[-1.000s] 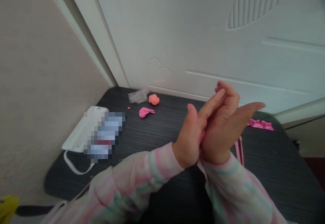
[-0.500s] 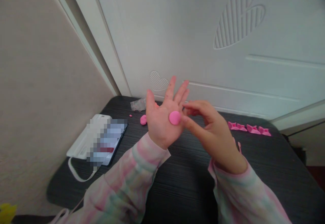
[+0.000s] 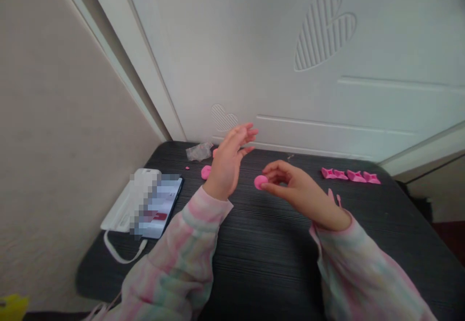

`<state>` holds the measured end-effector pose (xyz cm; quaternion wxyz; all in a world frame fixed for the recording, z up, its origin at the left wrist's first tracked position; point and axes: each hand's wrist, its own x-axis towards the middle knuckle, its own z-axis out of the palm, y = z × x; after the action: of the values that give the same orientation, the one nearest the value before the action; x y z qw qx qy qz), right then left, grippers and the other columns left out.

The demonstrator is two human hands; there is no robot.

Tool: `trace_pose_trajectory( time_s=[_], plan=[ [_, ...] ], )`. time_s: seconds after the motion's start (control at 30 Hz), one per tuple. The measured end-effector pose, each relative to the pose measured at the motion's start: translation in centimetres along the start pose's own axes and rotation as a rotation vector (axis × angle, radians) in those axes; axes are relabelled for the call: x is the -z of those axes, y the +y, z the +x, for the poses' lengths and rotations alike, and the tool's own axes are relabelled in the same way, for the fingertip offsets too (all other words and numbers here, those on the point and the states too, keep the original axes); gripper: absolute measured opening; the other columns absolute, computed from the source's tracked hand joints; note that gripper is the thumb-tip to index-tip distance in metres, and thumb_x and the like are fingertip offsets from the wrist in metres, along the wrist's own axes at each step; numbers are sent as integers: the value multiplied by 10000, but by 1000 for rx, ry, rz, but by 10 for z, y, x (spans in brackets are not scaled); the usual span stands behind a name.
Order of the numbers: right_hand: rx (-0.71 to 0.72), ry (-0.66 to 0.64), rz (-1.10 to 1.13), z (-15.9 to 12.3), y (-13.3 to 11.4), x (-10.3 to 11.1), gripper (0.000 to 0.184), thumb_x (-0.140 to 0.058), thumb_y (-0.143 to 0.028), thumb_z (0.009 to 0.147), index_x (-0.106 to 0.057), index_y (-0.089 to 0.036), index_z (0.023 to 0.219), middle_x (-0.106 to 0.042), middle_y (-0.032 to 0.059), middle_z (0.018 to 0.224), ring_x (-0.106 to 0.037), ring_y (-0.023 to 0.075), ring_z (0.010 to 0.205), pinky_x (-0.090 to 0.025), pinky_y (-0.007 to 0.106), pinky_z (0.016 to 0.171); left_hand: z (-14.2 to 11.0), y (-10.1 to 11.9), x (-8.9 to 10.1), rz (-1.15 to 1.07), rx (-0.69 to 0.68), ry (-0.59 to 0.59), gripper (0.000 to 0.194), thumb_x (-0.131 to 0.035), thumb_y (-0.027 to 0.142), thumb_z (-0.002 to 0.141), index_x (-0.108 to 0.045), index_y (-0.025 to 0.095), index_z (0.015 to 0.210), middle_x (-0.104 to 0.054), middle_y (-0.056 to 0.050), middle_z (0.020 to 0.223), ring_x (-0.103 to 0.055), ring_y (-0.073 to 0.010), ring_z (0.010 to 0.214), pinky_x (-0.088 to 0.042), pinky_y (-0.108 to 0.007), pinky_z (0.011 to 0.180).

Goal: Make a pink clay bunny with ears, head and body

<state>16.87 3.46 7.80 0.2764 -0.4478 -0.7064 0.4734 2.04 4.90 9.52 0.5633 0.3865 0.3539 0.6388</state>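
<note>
A flat round piece of pink clay (image 3: pixel 260 182) is pinched at its right edge between the thumb and fingers of my right hand (image 3: pixel 298 188), above the dark table. To its left, my left hand (image 3: pixel 228 163) is raised with its palm turned towards the right hand, fingers stretched out and nothing in it. Just left of that hand lies a larger lump of pink clay (image 3: pixel 206 172). Another pink-orange bit (image 3: pixel 215 152) is partly hidden behind the left hand.
A row of several folded pink clay shapes (image 3: pixel 350 175) lies at the table's back right. Thin pink pieces (image 3: pixel 338 200) show beside my right wrist. A clear crumpled wrapper (image 3: pixel 199 152) is at the back left. A phone (image 3: pixel 163 209) and white power bank (image 3: pixel 125 202) with a cable lie left.
The pink disc has left my left palm and is now in my right hand's fingers. My left hand has turned from palm up to sideways, and the hands have moved apart.
</note>
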Motion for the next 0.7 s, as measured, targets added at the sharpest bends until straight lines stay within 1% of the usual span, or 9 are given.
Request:
trace_pose_trajectory(
  time_s=[0.1,0.17,0.23,0.3,0.37,0.43,0.47,0.53,0.7],
  plan=[
    [-62,-97,-199,-8,31,-8,186,-541,-358,759,-548,-188,834,-633,7,756,-563,117,665,-440,254,612,-4,-16,12,296,-3,-111,247,-480,336,773,-578,168,924,-617,-49,946,-552,-159,919,-413,-301,818],
    [-33,-102,-316,-13,48,-14,172,-503,-344,785,-562,-186,819,-622,9,723,-553,122,644,-437,262,600,-12,-32,21,581,-5,-234,222,-501,310,763,-604,160,889,-630,-55,924,-559,-158,888,-415,-308,821],
    [5,-78,-370,-16,59,-17,169,-494,-330,791,-573,-186,830,-616,25,759,-551,141,700,-443,296,663,-20,-50,31,875,-50,-365,181,-527,265,745,-630,165,855,-637,-64,922,-555,-170,888,-418,-328,821],
    [74,-59,-390,-18,66,-18,180,-510,-315,781,-575,-184,885,-612,52,869,-546,168,828,-432,347,778,-28,-65,41,1037,-110,-418,166,-537,245,737,-642,163,836,-646,-68,896,-551,-179,896,-416,-351,848],
    [169,-34,-422,-19,71,-18,268,-553,-316,751,-553,-181,982,-589,81,995,-524,195,953,-410,394,864,-32,-73,49,1099,-181,-442,177,-541,246,736,-642,162,854,-646,-69,893,-545,-180,911,-416,-355,865],
    [241,6,-458,-20,75,-17,373,-595,-320,715,-523,-181,1054,-565,104,1065,-507,219,1021,-401,437,897,-33,-77,54,1115,-240,-458,173,-545,242,734,-641,174,861,-643,-60,891,-537,-177,920,-415,-357,875],
    [252,28,-473,-21,77,-17,395,-605,-319,705,-518,-182,1065,-561,110,1076,-505,227,1033,-403,451,899,-33,-78,56,1121,-260,-466,164,-547,240,732,-642,183,853,-641,-54,888,-533,-175,922,-413,-359,878],
    [259,50,-497,-21,80,-18,361,-595,-301,712,-535,-180,1047,-563,112,1078,-511,228,1031,-412,454,897,-31,-79,57,1142,-278,-473,147,-550,243,732,-647,193,830,-635,-48,883,-526,-173,923,-413,-359,875],
    [252,62,-538,-21,82,-20,244,-546,-263,747,-581,-169,969,-581,101,1058,-530,210,989,-427,420,887,-29,-82,56,1230,-285,-523,146,-543,253,740,-660,194,804,-631,-47,882,-509,-174,935,-404,-343,884]
  ],
)
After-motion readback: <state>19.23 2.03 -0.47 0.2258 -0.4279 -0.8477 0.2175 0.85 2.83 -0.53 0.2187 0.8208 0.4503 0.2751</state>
